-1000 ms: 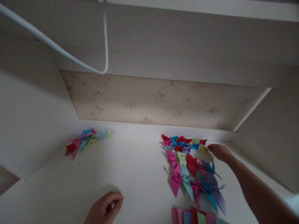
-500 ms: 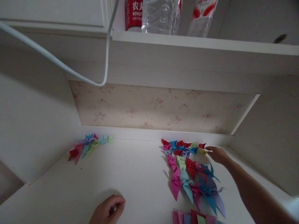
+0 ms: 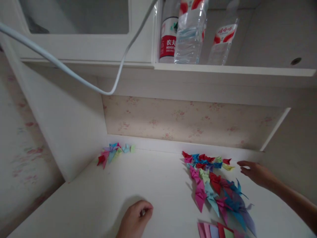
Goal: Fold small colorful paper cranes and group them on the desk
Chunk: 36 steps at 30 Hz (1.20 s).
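Observation:
My right hand (image 3: 255, 172) hovers over the back right of the white desk (image 3: 148, 191), fingers stretched out and holding nothing. Its fingertips sit just right of a small yellow folded paper piece (image 3: 227, 167), apart from it. That piece ends a row of small coloured folded papers (image 3: 204, 160). Larger origami cranes (image 3: 220, 195) lie in front of that row. My left hand (image 3: 135, 219) rests on the desk near the front edge, fingers curled in; something small and pale shows between them.
A second cluster of folded papers (image 3: 112, 153) lies at the back left corner. Flat coloured paper sheets (image 3: 218, 231) sit at the front edge. A shelf above carries water bottles (image 3: 190, 31). A white cable (image 3: 74, 74) hangs across the upper left.
My right hand has let go of the yellow piece and drawn back to the right, opening. The view has tilted up and swung, bringing the shelf and bottles into sight.

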Each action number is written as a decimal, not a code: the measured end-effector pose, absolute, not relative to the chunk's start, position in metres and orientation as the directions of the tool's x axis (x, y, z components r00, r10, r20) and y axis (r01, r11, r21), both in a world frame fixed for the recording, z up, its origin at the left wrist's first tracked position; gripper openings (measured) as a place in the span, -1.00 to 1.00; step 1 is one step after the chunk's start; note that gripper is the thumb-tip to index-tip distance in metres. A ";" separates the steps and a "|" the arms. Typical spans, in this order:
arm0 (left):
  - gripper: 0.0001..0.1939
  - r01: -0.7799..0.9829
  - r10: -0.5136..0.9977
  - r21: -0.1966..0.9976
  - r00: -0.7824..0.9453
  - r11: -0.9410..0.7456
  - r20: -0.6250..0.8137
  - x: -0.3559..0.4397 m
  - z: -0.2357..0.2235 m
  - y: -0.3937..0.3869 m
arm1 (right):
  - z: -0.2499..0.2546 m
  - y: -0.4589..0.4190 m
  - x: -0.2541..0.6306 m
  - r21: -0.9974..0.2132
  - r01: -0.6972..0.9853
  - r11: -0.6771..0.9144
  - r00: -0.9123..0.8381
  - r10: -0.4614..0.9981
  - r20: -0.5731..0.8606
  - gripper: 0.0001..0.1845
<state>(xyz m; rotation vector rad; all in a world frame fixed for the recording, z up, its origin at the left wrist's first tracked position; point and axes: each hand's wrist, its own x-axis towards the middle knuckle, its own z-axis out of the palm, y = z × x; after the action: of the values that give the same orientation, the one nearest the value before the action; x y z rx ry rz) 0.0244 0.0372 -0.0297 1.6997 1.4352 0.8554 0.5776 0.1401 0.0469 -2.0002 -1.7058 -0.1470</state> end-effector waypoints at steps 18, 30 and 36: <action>-0.76 0.407 0.981 0.893 0.110 -0.192 0.160 0.019 -0.026 0.030 | 0.014 -0.013 0.226 -0.709 0.641 0.293 -0.262 0.952 0.157 -0.71; -0.70 0.562 0.979 0.819 -0.076 -0.117 0.191 -0.017 -0.022 0.058 | -0.046 -0.025 0.167 -0.350 0.790 0.503 -0.354 0.841 0.409 -0.67; -0.72 0.916 0.942 0.395 -0.191 0.069 0.278 -0.118 0.007 0.116 | -0.062 -0.019 0.170 -0.225 0.801 0.555 -0.372 0.755 0.540 -0.69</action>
<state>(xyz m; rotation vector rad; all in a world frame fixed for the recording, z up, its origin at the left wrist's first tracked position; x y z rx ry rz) -0.1179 0.1161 0.0067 1.9645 2.2585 0.7670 0.1698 -0.0189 -0.0619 -1.2452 -2.1905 -0.0997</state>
